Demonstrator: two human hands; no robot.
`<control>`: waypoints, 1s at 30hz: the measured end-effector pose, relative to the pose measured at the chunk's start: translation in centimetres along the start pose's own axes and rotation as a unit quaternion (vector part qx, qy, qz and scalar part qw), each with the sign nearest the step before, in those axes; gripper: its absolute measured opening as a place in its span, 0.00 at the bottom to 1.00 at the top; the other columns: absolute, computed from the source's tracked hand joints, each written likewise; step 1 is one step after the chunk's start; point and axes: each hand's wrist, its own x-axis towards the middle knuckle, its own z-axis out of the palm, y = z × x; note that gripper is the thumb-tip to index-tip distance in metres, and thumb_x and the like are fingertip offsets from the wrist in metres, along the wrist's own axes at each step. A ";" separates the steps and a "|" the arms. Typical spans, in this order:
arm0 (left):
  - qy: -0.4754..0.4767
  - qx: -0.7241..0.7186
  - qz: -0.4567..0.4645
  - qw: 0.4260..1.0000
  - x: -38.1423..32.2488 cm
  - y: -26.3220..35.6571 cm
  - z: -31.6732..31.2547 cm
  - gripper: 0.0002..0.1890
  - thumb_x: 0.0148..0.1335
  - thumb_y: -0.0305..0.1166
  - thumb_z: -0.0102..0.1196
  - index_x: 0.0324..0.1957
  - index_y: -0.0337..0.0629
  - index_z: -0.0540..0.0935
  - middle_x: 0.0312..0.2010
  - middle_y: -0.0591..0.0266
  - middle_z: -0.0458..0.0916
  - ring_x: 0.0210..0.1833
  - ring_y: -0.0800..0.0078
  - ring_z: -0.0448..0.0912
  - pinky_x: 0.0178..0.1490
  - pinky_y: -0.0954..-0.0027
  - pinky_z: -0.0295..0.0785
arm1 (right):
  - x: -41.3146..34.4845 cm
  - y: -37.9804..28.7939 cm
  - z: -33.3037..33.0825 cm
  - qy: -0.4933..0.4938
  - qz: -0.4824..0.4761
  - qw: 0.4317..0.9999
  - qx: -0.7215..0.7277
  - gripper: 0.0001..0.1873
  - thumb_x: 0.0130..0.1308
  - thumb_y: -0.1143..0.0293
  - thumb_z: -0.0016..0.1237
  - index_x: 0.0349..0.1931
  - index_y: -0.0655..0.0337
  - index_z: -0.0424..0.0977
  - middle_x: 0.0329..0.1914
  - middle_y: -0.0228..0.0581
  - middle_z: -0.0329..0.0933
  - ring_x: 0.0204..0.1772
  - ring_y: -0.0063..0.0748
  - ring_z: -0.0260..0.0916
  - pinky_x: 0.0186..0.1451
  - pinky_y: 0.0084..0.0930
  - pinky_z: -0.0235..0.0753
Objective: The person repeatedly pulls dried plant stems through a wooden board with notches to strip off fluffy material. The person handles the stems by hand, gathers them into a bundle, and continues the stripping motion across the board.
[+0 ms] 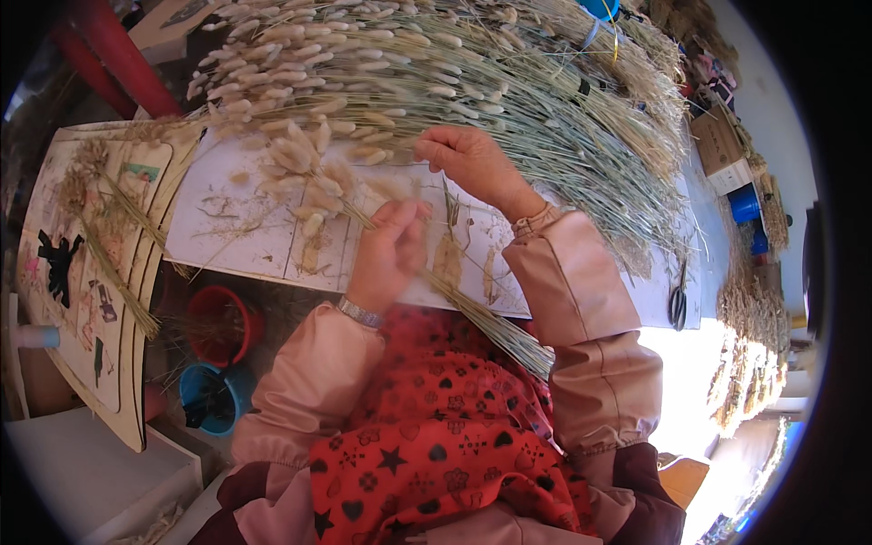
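Note:
My left hand (390, 253) is closed around the stems of a bunch of dried bunny-tail grass (303, 170). Its fluffy heads point to the far left, and the bound-looking sheaf of stalks (494, 327) slants down across the table edge towards my right forearm. My right hand (470, 158) is raised by the near side of a large heap of bunny-tail stems (538, 133), thumb and fingers curled together. Whether a thin stalk is pinched there cannot be made out. Beneath both hands lies a white tabletop (235, 235) scattered with chaff and bits of tape.
Black-handled scissors (677, 306) lie at the table's right end. On a wooden board (75, 272) at left are two small tied bunches (119, 276) and black ties (60, 262). Below stand a red bucket (252, 320) and a blue bucket (238, 395). Cardboard boxes (715, 139) are at right.

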 end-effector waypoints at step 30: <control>0.025 0.009 0.010 1.000 0.0 0.0 1.0 0.12 0.71 0.36 0.50 0.44 0.38 0.79 0.22 0.76 0.70 0.14 0.89 0.53 0.17 0.82 0.47 | -8.9 -0.1 2.6 0.084 -0.210 0.932 -0.284 0.04 0.60 0.71 0.50 0.28 0.59 0.71 0.22 0.39 0.71 0.24 0.46 0.73 0.25 0.36 0.72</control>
